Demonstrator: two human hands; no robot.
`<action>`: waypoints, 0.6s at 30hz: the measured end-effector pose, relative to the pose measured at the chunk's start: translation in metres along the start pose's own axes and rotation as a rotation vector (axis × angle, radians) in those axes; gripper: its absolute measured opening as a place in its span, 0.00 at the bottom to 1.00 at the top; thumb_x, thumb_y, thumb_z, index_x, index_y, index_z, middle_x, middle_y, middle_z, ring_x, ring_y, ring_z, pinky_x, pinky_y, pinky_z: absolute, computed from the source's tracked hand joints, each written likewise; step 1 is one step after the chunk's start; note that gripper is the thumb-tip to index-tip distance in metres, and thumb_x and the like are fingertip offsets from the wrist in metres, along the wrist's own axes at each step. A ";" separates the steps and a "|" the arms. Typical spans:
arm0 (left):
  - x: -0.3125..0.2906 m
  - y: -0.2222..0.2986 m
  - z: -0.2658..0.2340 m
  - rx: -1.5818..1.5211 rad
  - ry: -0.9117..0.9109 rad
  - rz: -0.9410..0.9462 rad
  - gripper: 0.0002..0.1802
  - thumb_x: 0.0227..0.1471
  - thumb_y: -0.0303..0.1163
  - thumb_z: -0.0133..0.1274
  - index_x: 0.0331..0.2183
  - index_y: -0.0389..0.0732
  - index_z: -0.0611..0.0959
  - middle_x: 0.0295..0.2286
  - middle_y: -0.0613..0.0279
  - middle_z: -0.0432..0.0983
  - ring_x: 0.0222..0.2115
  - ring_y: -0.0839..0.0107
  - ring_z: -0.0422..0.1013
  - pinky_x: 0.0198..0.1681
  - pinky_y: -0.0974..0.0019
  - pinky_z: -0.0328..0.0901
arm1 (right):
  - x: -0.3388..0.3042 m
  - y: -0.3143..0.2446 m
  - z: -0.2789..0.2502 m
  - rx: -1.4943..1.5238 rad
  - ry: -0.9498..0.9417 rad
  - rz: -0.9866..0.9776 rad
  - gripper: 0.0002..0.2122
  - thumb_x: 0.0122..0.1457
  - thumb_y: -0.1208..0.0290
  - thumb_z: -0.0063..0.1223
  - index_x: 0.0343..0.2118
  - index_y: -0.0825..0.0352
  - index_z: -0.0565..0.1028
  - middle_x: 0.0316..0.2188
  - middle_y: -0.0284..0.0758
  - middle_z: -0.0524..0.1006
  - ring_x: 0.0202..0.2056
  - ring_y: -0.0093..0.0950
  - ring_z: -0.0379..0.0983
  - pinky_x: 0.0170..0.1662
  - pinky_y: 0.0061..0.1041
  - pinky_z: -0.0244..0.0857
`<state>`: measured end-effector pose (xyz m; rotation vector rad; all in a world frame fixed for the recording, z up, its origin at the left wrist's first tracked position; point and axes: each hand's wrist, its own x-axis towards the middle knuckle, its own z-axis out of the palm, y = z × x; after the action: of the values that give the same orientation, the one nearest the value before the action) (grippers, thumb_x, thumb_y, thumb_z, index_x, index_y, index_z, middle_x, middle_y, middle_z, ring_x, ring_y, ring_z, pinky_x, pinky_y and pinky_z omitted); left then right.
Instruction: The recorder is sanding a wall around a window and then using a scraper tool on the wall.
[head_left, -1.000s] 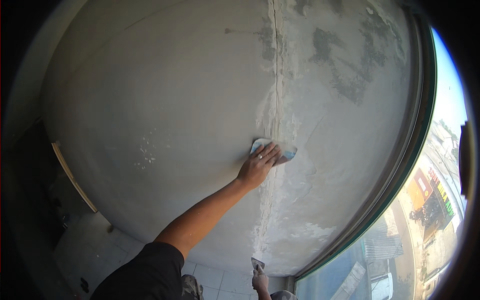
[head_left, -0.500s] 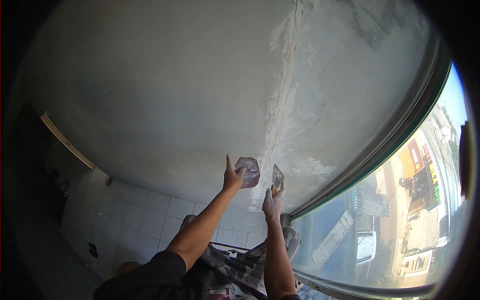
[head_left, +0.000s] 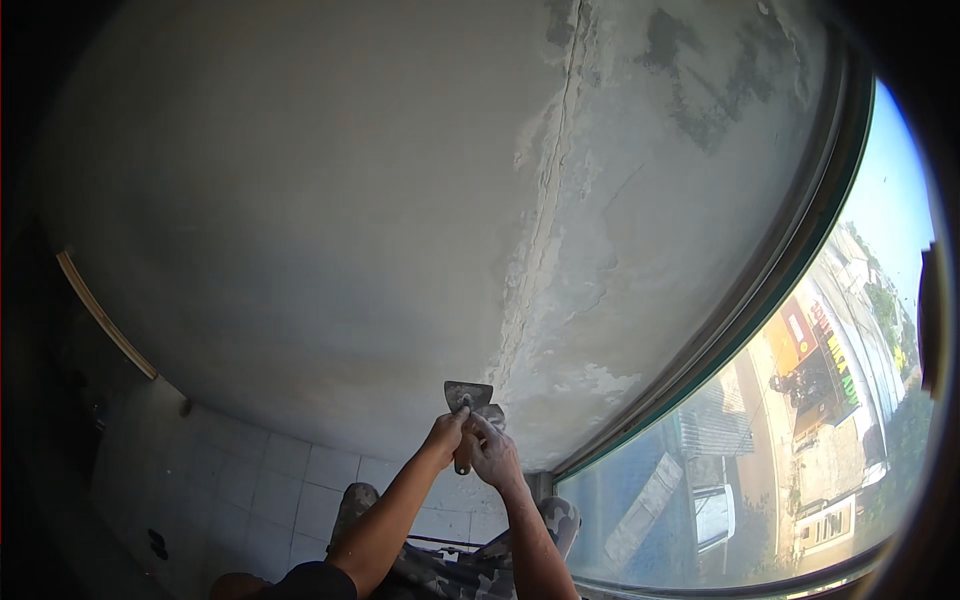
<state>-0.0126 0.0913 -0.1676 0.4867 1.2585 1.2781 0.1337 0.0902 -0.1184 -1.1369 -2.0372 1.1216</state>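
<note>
A grey plastered wall [head_left: 350, 190], split by a jagged pale crack [head_left: 553, 180], backs a brown-handled, dark trapezoid-bladed scraper [head_left: 467, 393] near the crack's lower end. The left hand [head_left: 444, 438] pinches the scraper's neck; the right hand [head_left: 496, 460] meets it, its own grip unclear.

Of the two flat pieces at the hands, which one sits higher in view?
The dark flared blade; the paler grey piece sits lower, to its right.
</note>
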 end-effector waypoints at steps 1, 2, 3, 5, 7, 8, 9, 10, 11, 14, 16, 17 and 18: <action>-0.001 0.005 0.003 -0.043 -0.059 0.002 0.22 0.65 0.46 0.48 0.39 0.34 0.81 0.34 0.60 0.79 0.37 0.72 0.74 0.43 0.65 0.69 | 0.005 0.005 -0.011 -0.019 0.027 -0.019 0.26 0.60 0.62 0.53 0.59 0.70 0.67 0.46 0.55 0.76 0.47 0.50 0.74 0.51 0.40 0.68; -0.003 0.012 0.004 -0.045 -0.076 0.023 0.22 0.65 0.46 0.48 0.39 0.34 0.81 0.34 0.60 0.79 0.37 0.72 0.74 0.43 0.65 0.69 | 0.007 0.014 -0.015 -0.130 0.256 0.110 0.26 0.62 0.59 0.53 0.58 0.72 0.68 0.47 0.51 0.77 0.47 0.45 0.75 0.51 0.37 0.68; -0.004 0.021 0.006 -0.008 -0.110 0.055 0.22 0.64 0.46 0.48 0.40 0.33 0.80 0.35 0.59 0.79 0.37 0.71 0.74 0.44 0.64 0.69 | 0.010 0.023 -0.019 -0.235 0.490 0.238 0.27 0.63 0.56 0.53 0.57 0.73 0.68 0.48 0.46 0.78 0.46 0.41 0.76 0.51 0.34 0.69; -0.010 0.034 0.019 0.026 -0.163 0.103 0.22 0.64 0.46 0.49 0.42 0.33 0.80 0.36 0.58 0.78 0.38 0.71 0.74 0.45 0.64 0.69 | 0.026 0.046 -0.032 0.195 0.229 0.245 0.26 0.65 0.55 0.51 0.57 0.73 0.68 0.48 0.42 0.78 0.46 0.36 0.76 0.51 0.32 0.69; -0.010 0.048 0.025 0.052 -0.230 0.079 0.23 0.64 0.46 0.49 0.43 0.33 0.79 0.38 0.57 0.78 0.39 0.70 0.74 0.46 0.64 0.69 | 0.035 0.039 -0.032 0.807 -0.102 0.198 0.23 0.70 0.55 0.45 0.56 0.70 0.71 0.48 0.35 0.77 0.47 0.23 0.74 0.50 0.29 0.68; 0.002 0.047 0.020 0.062 -0.248 0.089 0.23 0.64 0.45 0.49 0.48 0.35 0.77 0.41 0.56 0.77 0.41 0.66 0.75 0.47 0.61 0.70 | 0.039 0.026 -0.026 0.879 0.004 0.154 0.22 0.69 0.55 0.45 0.51 0.71 0.74 0.45 0.35 0.78 0.44 0.23 0.75 0.48 0.29 0.69; 0.008 0.046 0.022 0.060 -0.267 0.118 0.23 0.64 0.45 0.49 0.48 0.35 0.77 0.41 0.56 0.77 0.41 0.66 0.75 0.47 0.61 0.70 | 0.045 0.022 -0.026 0.951 0.116 0.113 0.21 0.69 0.54 0.46 0.47 0.72 0.77 0.42 0.34 0.80 0.41 0.23 0.75 0.45 0.29 0.70; 0.012 0.045 0.026 0.004 -0.259 0.133 0.24 0.65 0.46 0.48 0.49 0.34 0.76 0.43 0.56 0.76 0.42 0.65 0.75 0.46 0.61 0.71 | 0.054 0.025 -0.036 0.936 0.127 0.082 0.21 0.69 0.54 0.46 0.47 0.72 0.77 0.42 0.34 0.80 0.41 0.23 0.75 0.45 0.29 0.70; 0.016 0.056 0.031 -0.050 -0.256 0.147 0.25 0.65 0.46 0.48 0.50 0.34 0.75 0.44 0.56 0.76 0.42 0.63 0.76 0.45 0.60 0.72 | 0.066 0.026 -0.049 0.639 0.243 0.098 0.21 0.68 0.53 0.47 0.39 0.71 0.78 0.34 0.33 0.80 0.36 0.24 0.75 0.41 0.30 0.70; 0.008 0.092 0.030 0.090 -0.020 0.229 0.26 0.66 0.47 0.45 0.48 0.31 0.76 0.43 0.54 0.76 0.40 0.67 0.75 0.40 0.62 0.74 | 0.102 -0.029 -0.118 -0.091 0.637 0.102 0.27 0.64 0.47 0.47 0.22 0.72 0.72 0.12 0.42 0.65 0.19 0.29 0.64 0.27 0.37 0.59; -0.004 0.116 0.021 0.102 -0.040 0.256 0.25 0.67 0.46 0.43 0.46 0.31 0.76 0.38 0.52 0.78 0.30 0.68 0.75 0.33 0.64 0.74 | 0.131 -0.089 -0.183 -0.246 0.866 -0.185 0.23 0.69 0.51 0.39 0.34 0.69 0.77 0.19 0.47 0.70 0.19 0.39 0.64 0.27 0.39 0.59; -0.005 0.126 0.015 0.113 -0.039 0.269 0.24 0.68 0.45 0.40 0.44 0.31 0.76 0.32 0.50 0.80 0.20 0.69 0.74 0.26 0.66 0.73 | 0.151 -0.114 -0.218 -0.455 0.974 -0.321 0.20 0.66 0.74 0.45 0.61 0.60 0.69 0.32 0.50 0.78 0.27 0.49 0.73 0.29 0.42 0.64; -0.004 0.130 0.003 0.110 -0.031 0.277 0.24 0.68 0.45 0.40 0.44 0.31 0.76 0.32 0.50 0.80 0.20 0.69 0.74 0.26 0.66 0.73 | 0.176 -0.151 -0.248 -0.496 1.077 -0.611 0.23 0.63 0.77 0.48 0.62 0.60 0.69 0.39 0.47 0.79 0.32 0.48 0.76 0.32 0.42 0.68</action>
<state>-0.0653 0.1279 -0.0545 0.7782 1.2708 1.4292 0.1750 0.2974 0.1475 -0.8953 -1.5542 -0.3109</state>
